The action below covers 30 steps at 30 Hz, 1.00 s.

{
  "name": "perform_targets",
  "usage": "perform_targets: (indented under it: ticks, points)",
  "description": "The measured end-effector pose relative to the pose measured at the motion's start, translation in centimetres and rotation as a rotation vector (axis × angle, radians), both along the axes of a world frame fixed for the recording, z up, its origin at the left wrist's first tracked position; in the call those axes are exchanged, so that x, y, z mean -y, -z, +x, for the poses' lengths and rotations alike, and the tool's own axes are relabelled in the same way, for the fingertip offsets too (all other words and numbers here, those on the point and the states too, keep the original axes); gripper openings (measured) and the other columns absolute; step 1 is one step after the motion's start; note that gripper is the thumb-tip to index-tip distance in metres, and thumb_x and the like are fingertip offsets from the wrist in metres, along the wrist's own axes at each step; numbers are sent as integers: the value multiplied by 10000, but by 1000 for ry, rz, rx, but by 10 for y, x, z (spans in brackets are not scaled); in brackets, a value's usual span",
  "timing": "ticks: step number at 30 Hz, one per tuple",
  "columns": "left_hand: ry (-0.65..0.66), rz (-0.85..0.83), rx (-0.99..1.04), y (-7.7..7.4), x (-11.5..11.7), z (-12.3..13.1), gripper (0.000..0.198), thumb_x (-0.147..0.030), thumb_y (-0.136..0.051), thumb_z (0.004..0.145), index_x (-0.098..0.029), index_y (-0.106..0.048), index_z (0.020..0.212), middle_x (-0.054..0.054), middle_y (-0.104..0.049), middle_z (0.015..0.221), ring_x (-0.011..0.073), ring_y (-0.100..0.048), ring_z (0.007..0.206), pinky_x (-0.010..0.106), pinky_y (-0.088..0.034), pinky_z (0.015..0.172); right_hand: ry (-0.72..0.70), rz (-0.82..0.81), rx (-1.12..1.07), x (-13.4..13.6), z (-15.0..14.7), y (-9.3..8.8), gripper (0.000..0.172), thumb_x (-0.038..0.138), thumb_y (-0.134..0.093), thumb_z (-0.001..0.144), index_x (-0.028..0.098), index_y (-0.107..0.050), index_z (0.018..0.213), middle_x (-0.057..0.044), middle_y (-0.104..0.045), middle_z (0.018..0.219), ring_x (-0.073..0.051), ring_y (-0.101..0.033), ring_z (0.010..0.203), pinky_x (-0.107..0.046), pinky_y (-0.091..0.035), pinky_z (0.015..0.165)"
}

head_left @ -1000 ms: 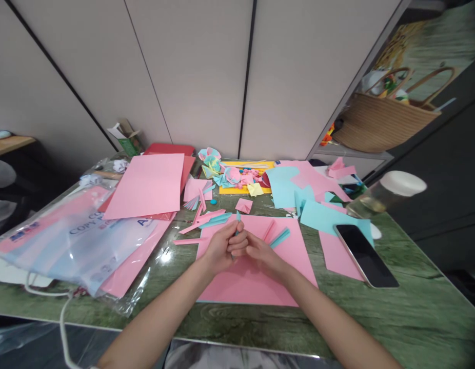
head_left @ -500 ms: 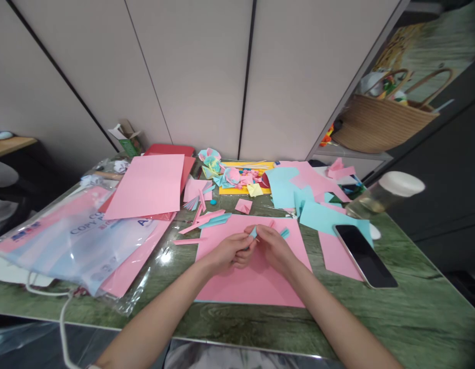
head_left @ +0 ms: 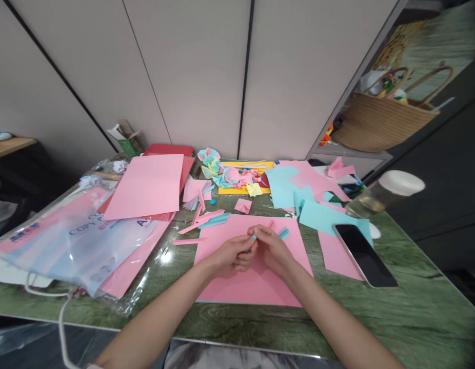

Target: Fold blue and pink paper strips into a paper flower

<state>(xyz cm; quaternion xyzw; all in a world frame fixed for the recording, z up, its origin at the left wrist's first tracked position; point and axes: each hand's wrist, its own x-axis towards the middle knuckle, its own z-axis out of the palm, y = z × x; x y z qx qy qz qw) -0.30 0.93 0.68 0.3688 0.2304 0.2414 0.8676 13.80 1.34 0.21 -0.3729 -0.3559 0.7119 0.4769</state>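
My left hand and my right hand meet above a pink paper sheet at the table's middle. Both are closed, pinching a small light-blue piece of paper between their fingertips; most of it is hidden by the fingers. Blue paper strips lie just beyond my right hand. To the left of my left hand are more blue strips and several pink strips. A small folded pink paper square lies behind the hands.
On the left, a plastic bag of copy paper lies near a loose pink sheet. Paper flowers and a yellow tray stand at the back. A phone, blue paper offcuts and a lidded bottle occupy the right.
My fingers have shifted slightly around the blue paper, and less of it shows now. Both hands stay in nearly the same place.
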Motion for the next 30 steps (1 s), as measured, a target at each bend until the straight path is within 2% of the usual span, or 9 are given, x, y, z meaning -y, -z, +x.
perform_targets:
  ticks: [7, 11, 14, 17, 22, 25, 30]
  points:
    - [-2, -31, 10, -3, -2, -1, 273, -401, -380, 825, -169, -365, 681, -87, -173, 461, 37, -90, 367, 172, -103, 352, 40, 25, 90, 0, -1, -5, 216, 366, -577, 697, 173, -647, 763, -8, -571, 636, -97, -450, 538, -232, -345, 549]
    - [-68, 17, -65, -1, -1, 0, 280, -421, -397, 810, -167, -380, 695, -89, -187, 459, 40, -122, 369, 173, -135, 356, 78, 135, 228, -4, 2, -1, 199, 352, -584, 692, 168, -649, 735, -14, -588, 671, -110, -483, 590, -243, -358, 585]
    - [-164, 103, -176, 0, 0, 2, 274, -428, -429, 788, -166, -395, 717, -86, -216, 471, 46, -186, 385, 173, -196, 378, 117, 239, 404, -6, 6, 0, 183, 341, -589, 689, 164, -635, 678, -10, -582, 666, -129, -498, 633, -256, -366, 612]
    - [-222, 212, -305, 2, 2, 4, 287, -449, -421, 781, -166, -411, 731, -79, -248, 491, 52, -211, 398, 180, -205, 389, 161, 298, 548, -6, 7, -1, 199, 347, -566, 702, 167, -612, 630, -1, -558, 632, -130, -486, 608, -258, -360, 587]
    - [-367, 479, -516, 5, 2, 7, 307, -448, -378, 794, -160, -452, 720, -34, -376, 567, 79, -295, 481, 196, -230, 442, 218, 359, 663, -3, 1, -2, 252, 360, -510, 739, 175, -551, 573, -3, -542, 587, -134, -475, 565, -262, -357, 553]
    - [-395, 579, -567, 6, 2, 8, 297, -419, -360, 805, -161, -455, 694, -23, -405, 592, 95, -326, 527, 202, -253, 482, 205, 369, 657, -3, -1, -1, 260, 363, -476, 761, 183, -524, 580, 1, -525, 556, -137, -472, 555, -264, -367, 551]
    - [-377, 602, -593, 6, 2, 7, 302, -413, -348, 808, -163, -467, 686, -25, -422, 592, 98, -334, 528, 203, -259, 493, 120, 410, 690, -5, 7, 0, 200, 337, -512, 733, 186, -547, 607, -13, -557, 610, -153, -501, 611, -275, -383, 583]
